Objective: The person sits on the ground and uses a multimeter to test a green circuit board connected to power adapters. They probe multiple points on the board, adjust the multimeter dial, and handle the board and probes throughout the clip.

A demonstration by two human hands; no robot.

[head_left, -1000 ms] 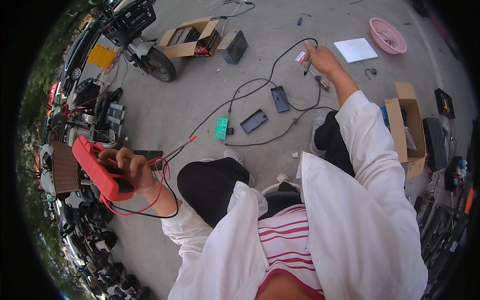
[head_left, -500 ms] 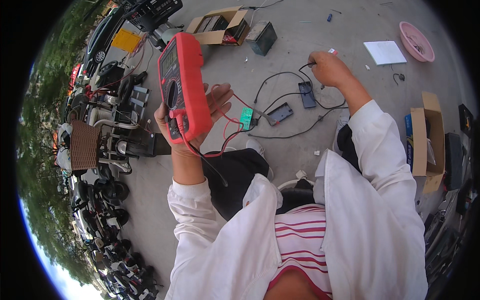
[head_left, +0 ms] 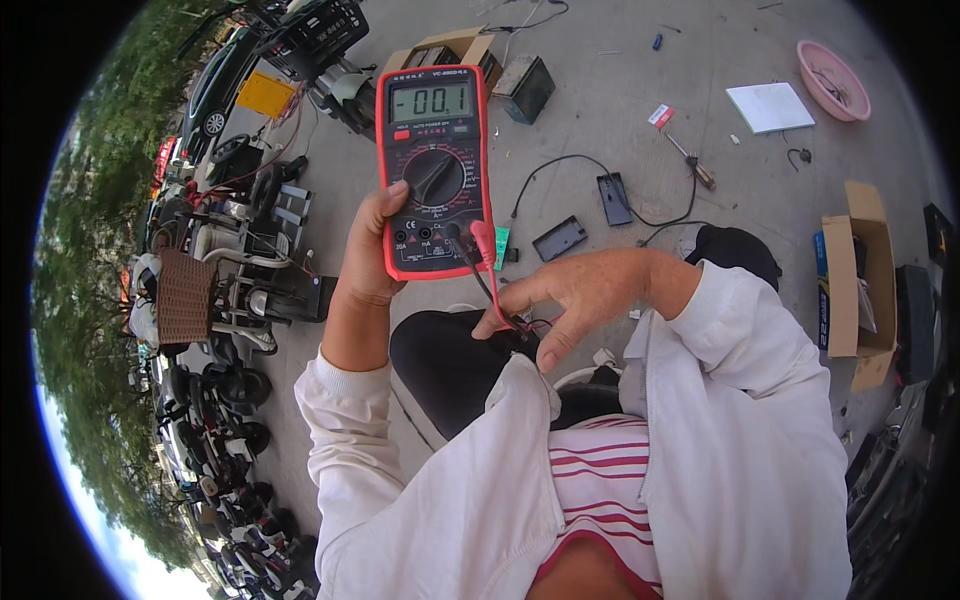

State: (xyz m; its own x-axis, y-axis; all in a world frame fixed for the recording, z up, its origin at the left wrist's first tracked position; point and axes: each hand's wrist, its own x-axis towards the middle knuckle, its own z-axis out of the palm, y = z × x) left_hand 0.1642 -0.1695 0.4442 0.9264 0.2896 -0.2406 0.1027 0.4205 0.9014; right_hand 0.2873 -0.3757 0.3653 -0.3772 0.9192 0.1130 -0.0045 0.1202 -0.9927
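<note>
Grey ground (head_left: 610, 105) spreads beyond the red multimeter (head_left: 434, 185), which the left hand (head_left: 375, 245) grips upright by its left side, thumb over the front edge, forearm rising from below. The hands are apart. Below and right of the multimeter, the right hand (head_left: 585, 295) reaches leftward, wrist bent, fingers curved at the test leads (head_left: 495, 290); whether it grips them, I cannot tell. A green circuit board (head_left: 501, 246) lies just right of the multimeter.

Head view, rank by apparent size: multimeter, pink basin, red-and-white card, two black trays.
1. Multimeter (held up close)
2. Pink basin
3. Upper black tray and lower black tray: too alike to rank
4. Red-and-white card
</note>
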